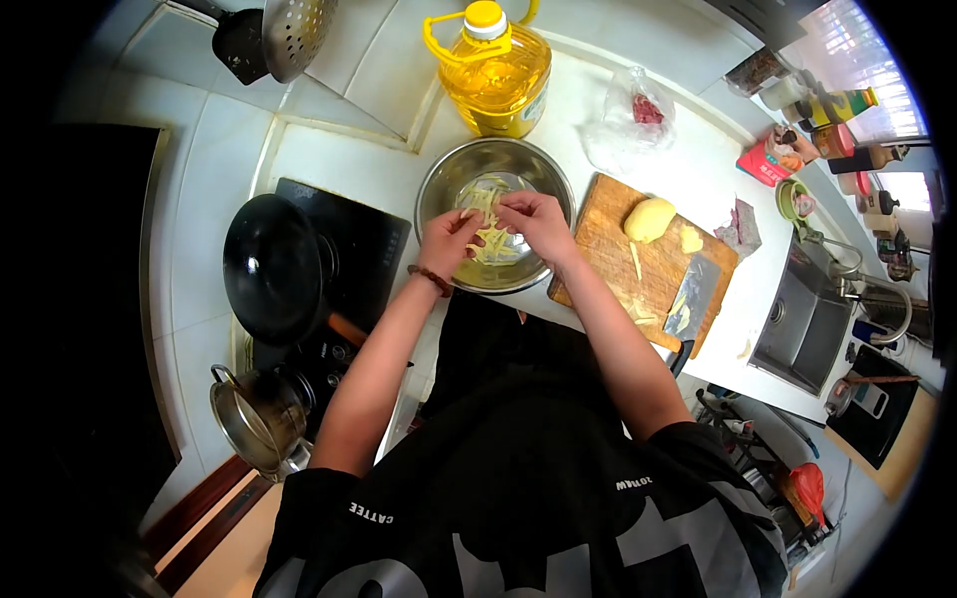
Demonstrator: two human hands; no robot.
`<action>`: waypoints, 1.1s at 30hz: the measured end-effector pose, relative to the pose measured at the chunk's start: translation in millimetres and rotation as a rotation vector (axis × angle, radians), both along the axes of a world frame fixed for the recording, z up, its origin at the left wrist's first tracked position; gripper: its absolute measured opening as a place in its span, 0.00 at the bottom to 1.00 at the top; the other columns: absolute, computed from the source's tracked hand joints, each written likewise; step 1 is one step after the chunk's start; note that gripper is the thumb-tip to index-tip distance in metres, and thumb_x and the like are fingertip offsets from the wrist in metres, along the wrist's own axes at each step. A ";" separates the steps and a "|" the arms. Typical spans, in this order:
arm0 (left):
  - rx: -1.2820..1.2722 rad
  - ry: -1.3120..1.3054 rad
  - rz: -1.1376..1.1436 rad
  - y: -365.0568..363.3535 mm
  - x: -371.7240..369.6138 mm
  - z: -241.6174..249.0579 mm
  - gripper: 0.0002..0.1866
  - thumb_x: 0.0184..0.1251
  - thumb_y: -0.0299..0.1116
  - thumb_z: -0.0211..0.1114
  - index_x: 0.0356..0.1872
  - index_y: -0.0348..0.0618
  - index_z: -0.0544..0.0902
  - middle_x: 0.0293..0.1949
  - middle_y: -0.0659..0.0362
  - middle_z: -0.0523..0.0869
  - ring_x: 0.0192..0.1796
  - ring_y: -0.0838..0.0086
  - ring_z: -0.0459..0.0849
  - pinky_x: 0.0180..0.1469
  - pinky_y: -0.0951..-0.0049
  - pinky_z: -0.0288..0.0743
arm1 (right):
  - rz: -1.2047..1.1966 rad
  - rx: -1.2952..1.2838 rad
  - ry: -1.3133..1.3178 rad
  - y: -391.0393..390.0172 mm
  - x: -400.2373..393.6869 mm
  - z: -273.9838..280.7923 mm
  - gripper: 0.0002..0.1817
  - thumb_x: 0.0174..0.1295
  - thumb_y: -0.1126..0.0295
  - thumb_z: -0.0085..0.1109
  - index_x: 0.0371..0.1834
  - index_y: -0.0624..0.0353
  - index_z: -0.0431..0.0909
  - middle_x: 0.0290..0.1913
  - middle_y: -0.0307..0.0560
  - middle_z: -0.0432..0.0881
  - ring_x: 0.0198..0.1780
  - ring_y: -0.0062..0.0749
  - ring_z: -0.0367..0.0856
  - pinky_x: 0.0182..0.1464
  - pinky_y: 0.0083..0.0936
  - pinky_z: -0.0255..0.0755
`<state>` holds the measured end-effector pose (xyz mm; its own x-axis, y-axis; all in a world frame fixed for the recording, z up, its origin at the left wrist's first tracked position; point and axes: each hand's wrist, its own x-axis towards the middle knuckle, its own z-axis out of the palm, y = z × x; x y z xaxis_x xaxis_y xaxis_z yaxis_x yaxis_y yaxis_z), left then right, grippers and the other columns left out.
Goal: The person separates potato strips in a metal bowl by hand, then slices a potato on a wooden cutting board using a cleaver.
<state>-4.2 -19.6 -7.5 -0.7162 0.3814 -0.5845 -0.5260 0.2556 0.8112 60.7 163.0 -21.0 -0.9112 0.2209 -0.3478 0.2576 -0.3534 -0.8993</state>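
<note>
Your left hand (449,242) and right hand (535,221) meet over a steel bowl (495,214) on the white table (698,179), fingers curled together and pinching pale potato strips (485,204). The left hand's fingers close on a few strips at the bowl's near rim; the right hand's fingertips clamp on strips just above the bowl's middle, and the two hands nearly touch. More strips lie in the bowl beneath them. A bead bracelet (430,280) circles your left wrist. Just right of the bowl sits a wooden board (653,264) carrying a peeled potato piece (648,219) and a cleaver (691,296). Behind the bowl stands a yellow oil jug (495,75), with a plastic bag (630,118) beside it. To your left, a black wok (272,267) rests on a cooktop (354,244), a steel pot (257,417) nearer you. A sink (802,324) lies well right.
</note>
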 end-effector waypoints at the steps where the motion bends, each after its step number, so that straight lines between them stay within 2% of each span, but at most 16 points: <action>1: 0.001 0.000 0.000 1.2 0.9 -1.3 0.13 0.80 0.39 0.68 0.53 0.41 0.88 0.42 0.63 0.93 0.35 0.81 0.88 0.34 0.81 0.76 | 0.020 0.024 0.018 -0.6 0.1 1.6 0.07 0.70 0.72 0.71 0.40 0.67 0.89 0.33 0.41 0.89 0.34 0.19 0.84 0.38 0.20 0.77; 4: 0.026 0.073 -0.095 2.6 2.8 -6.5 0.14 0.79 0.38 0.70 0.54 0.39 0.87 0.41 0.61 0.93 0.34 0.78 0.90 0.33 0.80 0.76 | 0.065 0.016 0.079 0.9 -0.7 -9.2 0.08 0.70 0.72 0.71 0.40 0.67 0.89 0.32 0.41 0.88 0.33 0.20 0.84 0.37 0.20 0.77; 7: 0.045 0.049 -0.073 1.2 2.9 -11.6 0.16 0.78 0.39 0.70 0.57 0.39 0.85 0.42 0.60 0.93 0.34 0.77 0.91 0.33 0.79 0.76 | 0.002 -0.005 -0.033 3.7 0.8 -9.9 0.08 0.69 0.72 0.72 0.41 0.67 0.89 0.31 0.41 0.89 0.32 0.20 0.84 0.37 0.20 0.78; 9: -0.036 0.041 0.014 0.6 0.8 -8.5 0.17 0.78 0.39 0.71 0.58 0.39 0.84 0.43 0.58 0.94 0.37 0.75 0.93 0.35 0.78 0.80 | -0.015 -0.005 -0.037 5.5 1.4 -10.3 0.08 0.69 0.72 0.71 0.41 0.68 0.90 0.31 0.42 0.89 0.31 0.20 0.84 0.37 0.20 0.78; 11: -0.044 0.040 0.006 5.4 5.1 -0.6 0.16 0.78 0.38 0.71 0.57 0.39 0.84 0.44 0.57 0.93 0.38 0.74 0.93 0.37 0.78 0.82 | -0.034 -0.003 -0.041 6.5 2.0 -10.7 0.08 0.69 0.72 0.71 0.42 0.68 0.90 0.31 0.42 0.89 0.31 0.20 0.85 0.37 0.20 0.78; 15: 0.036 0.013 -0.068 11.7 6.3 4.2 0.15 0.77 0.37 0.71 0.55 0.39 0.85 0.45 0.57 0.93 0.43 0.72 0.94 0.40 0.75 0.86 | 0.039 0.152 0.032 2.8 0.0 -9.7 0.09 0.69 0.72 0.71 0.40 0.70 0.91 0.31 0.45 0.91 0.31 0.22 0.87 0.35 0.21 0.79; 18: -0.017 0.086 -0.138 8.8 1.3 -3.3 0.13 0.78 0.36 0.70 0.54 0.39 0.85 0.47 0.58 0.93 0.44 0.73 0.93 0.39 0.75 0.86 | 0.058 0.273 0.055 1.1 -2.6 -8.6 0.09 0.69 0.72 0.71 0.40 0.70 0.91 0.30 0.47 0.91 0.30 0.22 0.88 0.34 0.21 0.79; 19: -0.017 0.087 -0.138 6.0 -1.2 -7.7 0.13 0.78 0.36 0.70 0.54 0.39 0.85 0.47 0.58 0.93 0.44 0.73 0.93 0.39 0.75 0.86 | 0.053 0.338 0.053 0.8 -3.1 -8.4 0.09 0.68 0.72 0.71 0.40 0.69 0.91 0.30 0.47 0.91 0.29 0.23 0.87 0.34 0.22 0.79; 23: -0.001 -0.012 -0.055 1.9 -5.7 -9.9 0.13 0.79 0.37 0.69 0.54 0.39 0.85 0.46 0.58 0.92 0.43 0.73 0.93 0.41 0.75 0.86 | -0.002 0.316 -0.021 6.7 -5.1 -1.4 0.08 0.68 0.72 0.71 0.40 0.68 0.92 0.29 0.47 0.91 0.28 0.23 0.88 0.34 0.22 0.79; 27: 0.056 -0.108 -0.033 13.4 0.8 11.0 0.14 0.78 0.37 0.70 0.55 0.40 0.85 0.46 0.59 0.92 0.43 0.74 0.92 0.41 0.75 0.86 | 0.013 0.301 0.049 -2.2 -6.8 -11.2 0.08 0.66 0.72 0.72 0.39 0.67 0.91 0.29 0.47 0.91 0.28 0.24 0.88 0.33 0.22 0.79; 30: 0.026 -0.103 -0.060 10.2 -4.7 1.7 0.13 0.77 0.36 0.71 0.55 0.42 0.84 0.49 0.58 0.91 0.41 0.75 0.90 0.41 0.74 0.85 | 0.034 0.263 0.094 -0.6 -6.3 -21.2 0.07 0.65 0.73 0.72 0.38 0.67 0.91 0.29 0.48 0.91 0.30 0.24 0.90 0.34 0.24 0.81; 32: 0.067 -0.089 -0.122 1.2 -10.8 -15.3 0.11 0.77 0.32 0.72 0.53 0.43 0.85 0.46 0.60 0.90 0.39 0.76 0.89 0.40 0.74 0.86 | 0.010 0.339 0.079 -1.3 -7.0 -18.6 0.06 0.65 0.74 0.72 0.37 0.67 0.91 0.29 0.50 0.91 0.30 0.26 0.90 0.34 0.25 0.81; 33: 0.071 -0.121 -0.082 1.7 -11.3 -17.4 0.10 0.77 0.32 0.72 0.52 0.43 0.84 0.45 0.60 0.90 0.39 0.76 0.89 0.40 0.75 0.85 | -0.007 0.349 0.067 -0.2 -5.8 -14.4 0.06 0.65 0.74 0.72 0.37 0.67 0.91 0.29 0.50 0.91 0.30 0.26 0.90 0.34 0.25 0.81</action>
<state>-15.5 -17.9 -24.9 -0.6071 0.4791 -0.6339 -0.6005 0.2459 0.7609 54.9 162.7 -35.3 -0.9274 0.3222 -0.1903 0.1930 -0.0239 -0.9809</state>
